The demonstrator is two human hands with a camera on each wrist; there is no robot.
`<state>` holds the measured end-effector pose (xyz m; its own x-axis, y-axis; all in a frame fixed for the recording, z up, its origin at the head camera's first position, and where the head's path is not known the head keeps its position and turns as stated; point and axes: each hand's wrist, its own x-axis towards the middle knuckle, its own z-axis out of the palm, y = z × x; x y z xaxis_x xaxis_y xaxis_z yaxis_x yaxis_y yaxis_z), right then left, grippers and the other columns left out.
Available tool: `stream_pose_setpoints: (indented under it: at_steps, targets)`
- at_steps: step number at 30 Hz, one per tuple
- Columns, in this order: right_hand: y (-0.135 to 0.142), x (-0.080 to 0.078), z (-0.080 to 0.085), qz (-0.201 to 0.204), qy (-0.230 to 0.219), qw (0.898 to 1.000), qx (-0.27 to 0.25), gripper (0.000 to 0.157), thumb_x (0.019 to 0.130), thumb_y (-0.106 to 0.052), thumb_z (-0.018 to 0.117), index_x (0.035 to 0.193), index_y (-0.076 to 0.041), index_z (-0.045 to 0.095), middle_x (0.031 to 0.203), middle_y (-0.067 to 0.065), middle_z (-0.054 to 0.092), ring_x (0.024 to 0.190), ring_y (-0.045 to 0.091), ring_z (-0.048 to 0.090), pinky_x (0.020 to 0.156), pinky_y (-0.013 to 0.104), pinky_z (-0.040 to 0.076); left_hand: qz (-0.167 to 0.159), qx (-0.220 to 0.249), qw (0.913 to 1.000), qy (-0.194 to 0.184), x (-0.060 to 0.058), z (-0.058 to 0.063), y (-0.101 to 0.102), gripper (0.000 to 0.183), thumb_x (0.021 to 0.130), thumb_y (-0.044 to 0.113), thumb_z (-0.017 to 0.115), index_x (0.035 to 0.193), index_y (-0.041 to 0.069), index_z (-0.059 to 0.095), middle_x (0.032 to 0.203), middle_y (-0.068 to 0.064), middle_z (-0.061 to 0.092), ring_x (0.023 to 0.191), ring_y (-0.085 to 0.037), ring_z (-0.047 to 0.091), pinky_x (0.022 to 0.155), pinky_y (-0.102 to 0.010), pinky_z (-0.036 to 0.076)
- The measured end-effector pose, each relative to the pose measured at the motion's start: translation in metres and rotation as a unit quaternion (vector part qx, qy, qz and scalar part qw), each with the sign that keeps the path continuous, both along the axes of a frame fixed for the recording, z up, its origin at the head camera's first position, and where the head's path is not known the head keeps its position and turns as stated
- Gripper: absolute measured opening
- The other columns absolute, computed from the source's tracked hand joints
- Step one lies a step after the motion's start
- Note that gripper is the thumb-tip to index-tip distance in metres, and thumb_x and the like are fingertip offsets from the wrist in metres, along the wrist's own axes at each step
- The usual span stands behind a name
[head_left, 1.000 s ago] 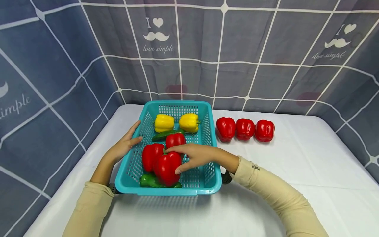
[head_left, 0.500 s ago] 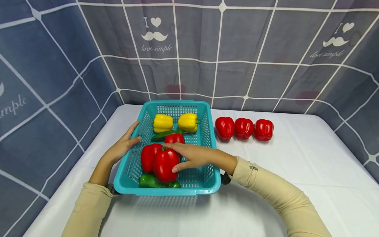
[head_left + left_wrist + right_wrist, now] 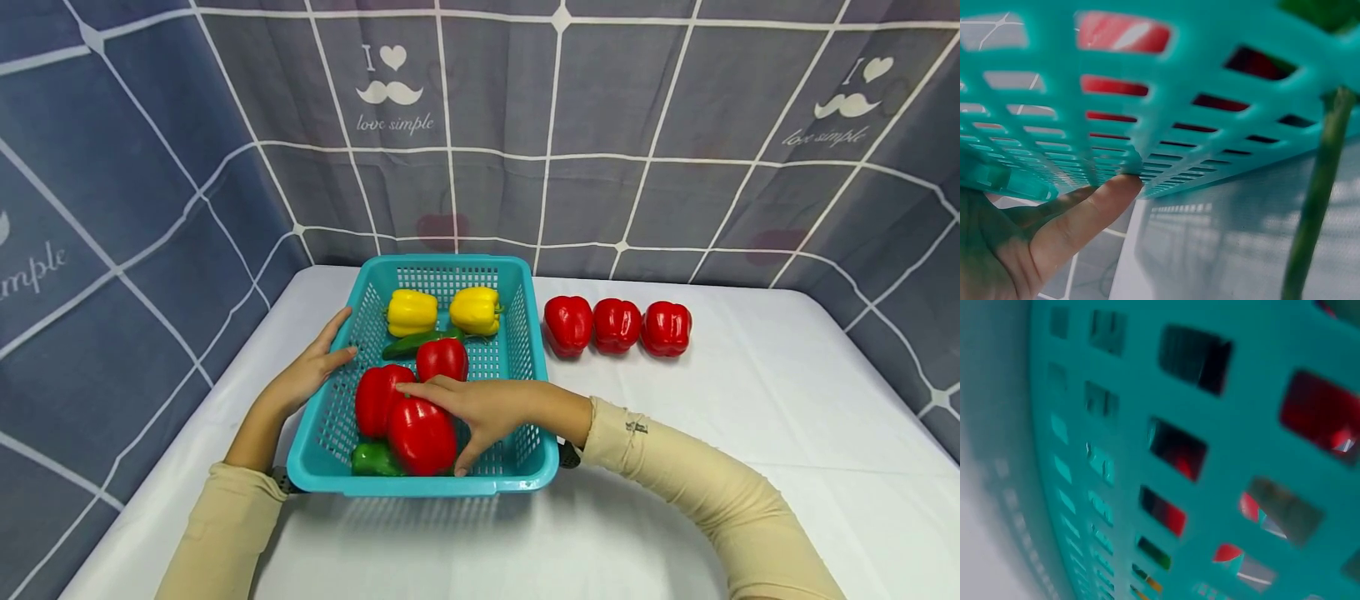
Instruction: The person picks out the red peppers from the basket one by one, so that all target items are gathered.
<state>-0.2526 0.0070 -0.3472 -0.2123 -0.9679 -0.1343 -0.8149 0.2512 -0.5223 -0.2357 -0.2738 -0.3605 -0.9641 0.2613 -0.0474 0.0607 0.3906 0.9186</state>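
Observation:
A turquoise mesh basket (image 3: pixel 498 484) stands on the table with peppers in it. My right hand (image 3: pixel 491 408) reaches over its right wall. The fingers lie across the top of a big red bell pepper (image 3: pixel 422 437) at the front, the thumb spread down its right side. Against the basket's left rim rests my left hand (image 3: pixel 307 373), fingers straight; in the left wrist view, a finger (image 3: pixel 1088 222) touches the mesh from outside. Next to the big pepper sit two more red bell peppers (image 3: pixel 378 408). A green pepper (image 3: pixel 375 458) is partly hidden under it.
Farther back in the basket are two yellow bell peppers (image 3: pixel 411 312) and a long green pepper (image 3: pixel 412 343). Three red bell peppers (image 3: pixel 617 326) stand in a row on the white tabletop (image 3: pixel 675 483), right of the basket. A grey checked cloth (image 3: pixel 600 125) hangs behind.
The big red pepper has shifted down toward the basket's front, covering more of the green one. My right thumb has spread downward and the fingers slid left. The left hand stays put.

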Motion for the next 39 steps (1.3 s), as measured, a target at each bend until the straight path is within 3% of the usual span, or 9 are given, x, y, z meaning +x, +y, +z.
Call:
stream_pose_setpoints:
  at_steps: [5, 10, 16, 22, 29, 39]
  targets:
    - [0.001, 0.002, -0.001, -0.016, 0.016, 1.0, 0.0, 0.108, 0.066, -0.033, 0.08, 0.146, -0.024, 0.007, 0.139, 0.004, 0.033, 0.122, 0.018, 0.039, 0.084, 0.022, 0.048, -0.003, -0.001, 1.0, 0.0, -0.001, 0.002, 0.002, 0.067, 0.096, 0.016, 0.035, 0.147, 0.015, -0.009, 0.152, -0.02, -0.004, 0.133, -0.044, 0.016, 0.097, -0.061, 0.032]
    - [0.002, 0.001, -0.001, -0.018, 0.005, 1.0, -0.015, 0.107, 0.066, -0.032, 0.08, 0.146, -0.023, 0.009, 0.139, 0.004, 0.034, 0.122, 0.017, 0.038, 0.084, 0.02, 0.048, -0.002, 0.0, 1.0, 0.001, -0.002, 0.002, 0.003, 0.067, 0.096, 0.016, 0.035, 0.147, 0.016, -0.009, 0.152, -0.02, -0.003, 0.132, -0.045, 0.017, 0.096, -0.061, 0.034]
    - [0.005, 0.0, -0.001, -0.013, -0.037, 0.998, -0.051, 0.104, 0.067, -0.033, 0.08, 0.143, -0.014, 0.012, 0.138, 0.003, 0.034, 0.124, 0.015, 0.035, 0.083, 0.018, 0.047, 0.001, -0.001, 1.0, -0.004, -0.001, 0.002, 0.003, 0.068, 0.096, 0.017, 0.036, 0.147, 0.019, -0.009, 0.152, -0.019, -0.005, 0.132, -0.045, 0.017, 0.095, -0.06, 0.035]
    - [0.007, -0.001, 0.0, -0.026, -0.078, 0.993, -0.079, 0.097, 0.066, -0.031, 0.081, 0.139, -0.013, 0.019, 0.135, 0.0, 0.036, 0.123, 0.013, 0.035, 0.082, 0.017, 0.047, -0.002, 0.005, 1.0, 0.004, 0.0, 0.001, 0.002, 0.068, 0.097, 0.018, 0.037, 0.147, 0.018, -0.009, 0.153, -0.017, -0.006, 0.133, -0.043, 0.015, 0.102, -0.061, 0.025]
    - [0.01, 0.0, 0.001, -0.035, -0.058, 0.993, -0.098, 0.096, 0.067, -0.032, 0.08, 0.14, -0.015, 0.02, 0.134, 0.001, 0.035, 0.124, 0.013, 0.033, 0.084, 0.017, 0.046, -0.003, 0.0, 1.0, 0.007, 0.002, 0.003, 0.001, 0.068, 0.097, 0.017, 0.036, 0.147, 0.016, -0.009, 0.152, -0.018, -0.007, 0.133, -0.044, 0.014, 0.102, -0.062, 0.023]
    - [0.014, 0.001, 0.002, -0.058, -0.074, 0.989, -0.118, 0.098, 0.067, -0.031, 0.08, 0.142, -0.018, 0.018, 0.137, 0.001, 0.033, 0.124, 0.014, 0.034, 0.084, 0.018, 0.047, -0.005, -0.005, 0.9999, 0.008, 0.003, 0.003, 0.0, 0.067, 0.097, 0.018, 0.036, 0.147, 0.016, -0.009, 0.152, -0.018, -0.007, 0.132, -0.045, 0.015, 0.1, -0.061, 0.026]
